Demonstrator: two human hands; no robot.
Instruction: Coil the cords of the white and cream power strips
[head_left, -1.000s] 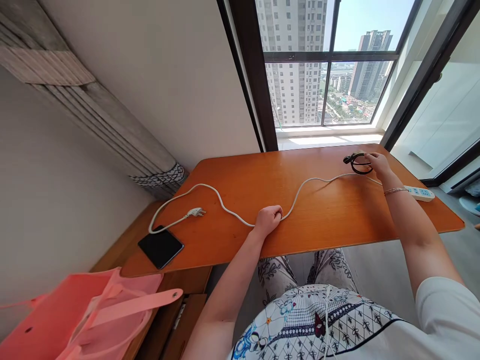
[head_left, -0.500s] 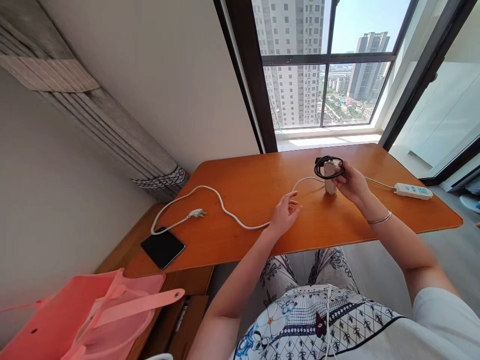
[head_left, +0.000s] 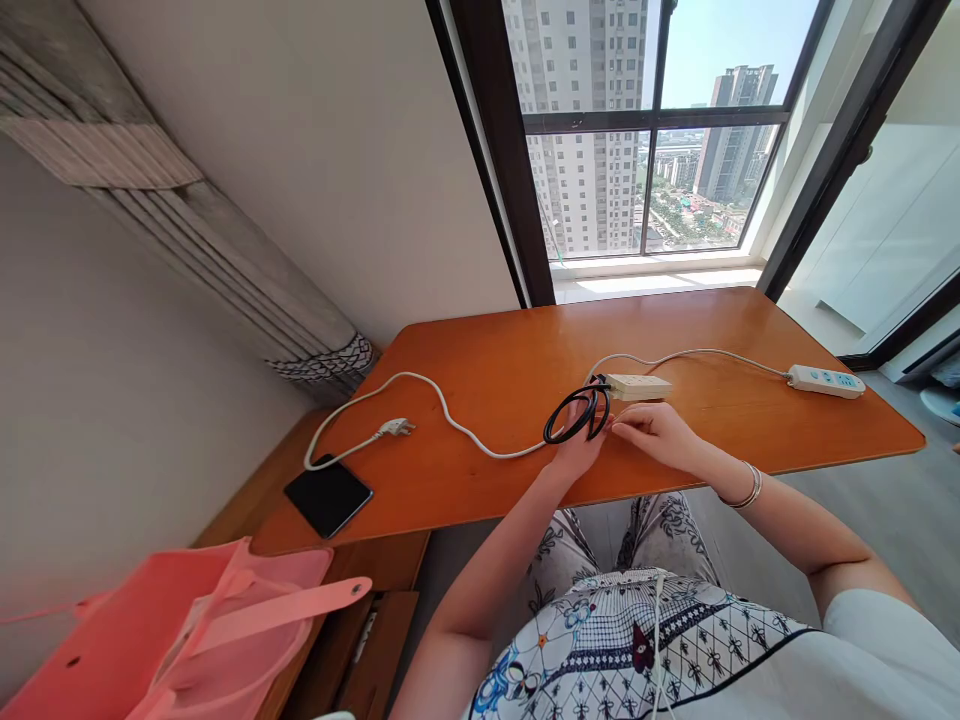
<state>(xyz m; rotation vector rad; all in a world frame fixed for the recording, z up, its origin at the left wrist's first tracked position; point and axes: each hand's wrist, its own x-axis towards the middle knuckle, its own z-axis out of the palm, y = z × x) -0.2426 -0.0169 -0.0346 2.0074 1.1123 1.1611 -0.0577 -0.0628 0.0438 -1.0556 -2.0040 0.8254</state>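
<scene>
A coiled black cable (head_left: pixel 556 425) sits in my left hand (head_left: pixel 576 458), whose fingers are mostly behind the loops. From the coil's top a cream-coloured block (head_left: pixel 639 387), like a small power strip, sticks out to the right above the table, with the black cable joined to its left end. My right hand (head_left: pixel 660 436) is close beside the coil, thumb and fingers pinched at its right edge; what they grip is too small to make out. A white cord (head_left: pixel 480 440) runs over the table under my left hand, from a white plug (head_left: pixel 395 427) to a white power strip (head_left: pixel 826 382).
The orange-brown table (head_left: pixel 465 350) has rounded corners. A black tablet-like device (head_left: pixel 328 495) lies at its left front edge, under the white cord. A pink bag (head_left: pixel 187 620) stands at the lower left, and a window (head_left: pixel 652 120) is beyond the table.
My right hand has brought the block and black coil down and left to my left hand, which now holds the coil. The block has turned from upright to lying sideways.
</scene>
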